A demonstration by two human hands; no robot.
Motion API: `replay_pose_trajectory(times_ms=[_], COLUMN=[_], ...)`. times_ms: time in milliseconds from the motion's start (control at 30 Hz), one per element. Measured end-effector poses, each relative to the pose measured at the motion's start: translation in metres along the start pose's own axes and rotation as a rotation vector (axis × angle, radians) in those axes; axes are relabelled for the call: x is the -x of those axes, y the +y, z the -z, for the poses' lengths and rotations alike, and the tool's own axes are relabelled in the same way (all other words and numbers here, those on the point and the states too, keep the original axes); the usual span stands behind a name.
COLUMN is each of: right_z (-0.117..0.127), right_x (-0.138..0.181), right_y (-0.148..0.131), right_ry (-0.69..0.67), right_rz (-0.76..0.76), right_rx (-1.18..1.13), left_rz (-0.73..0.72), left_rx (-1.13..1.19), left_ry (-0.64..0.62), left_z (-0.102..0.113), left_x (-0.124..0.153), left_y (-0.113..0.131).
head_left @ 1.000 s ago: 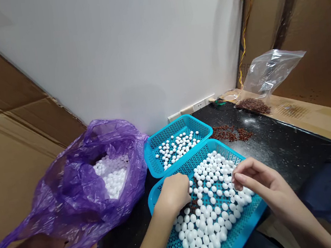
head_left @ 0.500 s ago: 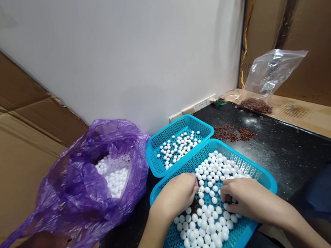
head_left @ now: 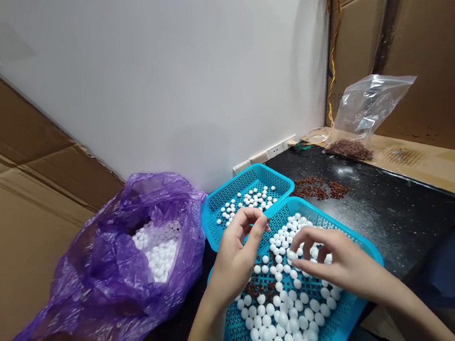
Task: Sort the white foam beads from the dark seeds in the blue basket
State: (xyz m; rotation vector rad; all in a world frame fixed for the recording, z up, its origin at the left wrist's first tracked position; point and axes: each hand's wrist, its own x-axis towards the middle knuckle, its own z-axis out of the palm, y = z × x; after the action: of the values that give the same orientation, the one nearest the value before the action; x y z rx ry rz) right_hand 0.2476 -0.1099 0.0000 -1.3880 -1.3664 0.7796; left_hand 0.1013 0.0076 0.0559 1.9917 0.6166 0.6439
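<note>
A near blue basket (head_left: 356, 242) holds many white balls (head_left: 286, 320) mixed with a few brown bits (head_left: 257, 288). My left hand (head_left: 235, 257) is lifted above its far left corner, fingers pinched together on something too small to name. My right hand (head_left: 338, 265) hovers over the basket's middle, thumb and forefinger pinched at a white ball (head_left: 292, 255). Behind it a second blue basket (head_left: 281, 177) holds fewer white balls (head_left: 246, 200).
A purple plastic bag (head_left: 111, 277) full of white balls lies at the left. Brown bits (head_left: 318, 188) are scattered on the black tabletop (head_left: 385, 210). A clear bag (head_left: 364, 106) with more brown bits sits at the back right. Cardboard walls stand on both sides.
Both hands have risen out of the ball pile. The left hand moved up towards the far basket's edge; the right hand lifted with a pinch.
</note>
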Motion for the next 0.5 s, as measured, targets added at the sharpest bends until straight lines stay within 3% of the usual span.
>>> replay_pose_trajectory(times_ms=[200, 500], right_z=[-0.002, -0.012], right_x=[0.001, 0.008], right_y=[-0.008, -0.013], right_ry=[0.304, 0.390], right_rz=[0.047, 0.170], right_rx=[-0.453, -0.609], left_rz=[0.160, 0.173], left_rx=[0.396, 0.514], left_ry=[-0.149, -0.196], left_z=[-0.007, -0.022], left_x=[0.004, 0.015], left_y=[0.002, 0.014])
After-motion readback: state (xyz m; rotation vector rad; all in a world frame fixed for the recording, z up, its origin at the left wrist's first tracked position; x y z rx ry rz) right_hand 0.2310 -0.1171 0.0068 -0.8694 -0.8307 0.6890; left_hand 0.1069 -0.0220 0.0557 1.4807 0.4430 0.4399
